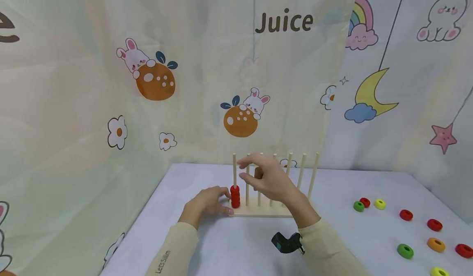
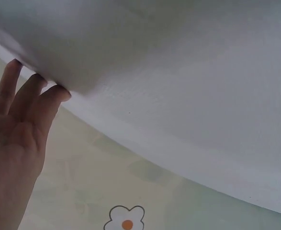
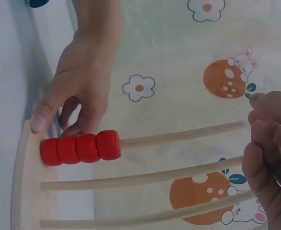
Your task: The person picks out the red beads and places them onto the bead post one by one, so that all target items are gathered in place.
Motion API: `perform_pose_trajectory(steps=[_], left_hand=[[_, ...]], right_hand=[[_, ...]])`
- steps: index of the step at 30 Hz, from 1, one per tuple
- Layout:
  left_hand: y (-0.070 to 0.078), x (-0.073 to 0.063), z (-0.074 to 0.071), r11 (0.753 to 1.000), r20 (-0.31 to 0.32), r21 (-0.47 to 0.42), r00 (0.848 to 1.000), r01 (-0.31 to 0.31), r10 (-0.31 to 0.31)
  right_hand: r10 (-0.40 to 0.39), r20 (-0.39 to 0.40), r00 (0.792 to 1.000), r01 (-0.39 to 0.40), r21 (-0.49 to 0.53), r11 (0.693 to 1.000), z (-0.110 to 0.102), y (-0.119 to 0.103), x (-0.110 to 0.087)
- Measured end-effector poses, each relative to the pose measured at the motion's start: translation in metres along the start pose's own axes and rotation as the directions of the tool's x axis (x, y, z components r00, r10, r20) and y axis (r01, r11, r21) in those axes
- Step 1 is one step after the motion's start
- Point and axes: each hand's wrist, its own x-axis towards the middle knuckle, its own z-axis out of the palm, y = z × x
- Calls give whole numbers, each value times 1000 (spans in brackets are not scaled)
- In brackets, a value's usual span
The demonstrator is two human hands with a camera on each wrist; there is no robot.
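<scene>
A wooden peg stand (image 1: 258, 212) with several upright pegs is on the white table. Several red beads (image 1: 235, 197) are stacked at the bottom of its leftmost peg, also plain in the right wrist view. My left hand (image 1: 207, 202) grips the left end of the base, thumb at the front edge and fingers around the back. Its fingertips show against the tabletop in the left wrist view. Beside the upper part of the leftmost peg is my right hand (image 1: 271, 179), thumb and index finger curved apart with nothing between them. It hides parts of the pegs behind it.
Loose beads lie on the table's right side: green (image 1: 405, 251), orange (image 1: 436, 244), yellow (image 1: 380, 204) and several red (image 1: 434, 225). A black wrist camera (image 1: 286, 243) is at my right sleeve. A printed curtain (image 1: 199, 136) hangs behind the table.
</scene>
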Motion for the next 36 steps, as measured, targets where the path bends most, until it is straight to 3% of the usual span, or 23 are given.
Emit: perform_pose_trajectory(steps=[6, 13, 20, 25, 31, 36], left_hand=[[-4, -5, 5, 1000, -17, -25, 1000, -3, 3], [3, -5, 7, 999, -12, -45, 1000, -6, 6], [3, -7, 1, 1000, -5, -26, 1000, -10, 10], [1, -5, 4, 998, 6, -62, 1000, 13, -12], [1, -4, -1, 999, 16, -45, 1000, 5, -4], [1, -4, -2, 999, 39, -38, 999, -2, 4]], right_hand=[[20, 19, 1000, -21, 56, 998, -5, 5, -21], [65, 52, 997, -72, 133, 989, -18, 18, -58], [116, 49, 992, -121, 121, 985, -26, 30, -82], [116, 30, 993, -118, 103, 988, -32, 38, -96], [97, 8, 995, -97, 36, 995, -42, 47, -107], [141, -4, 990, -141, -46, 989, -52, 55, -123]])
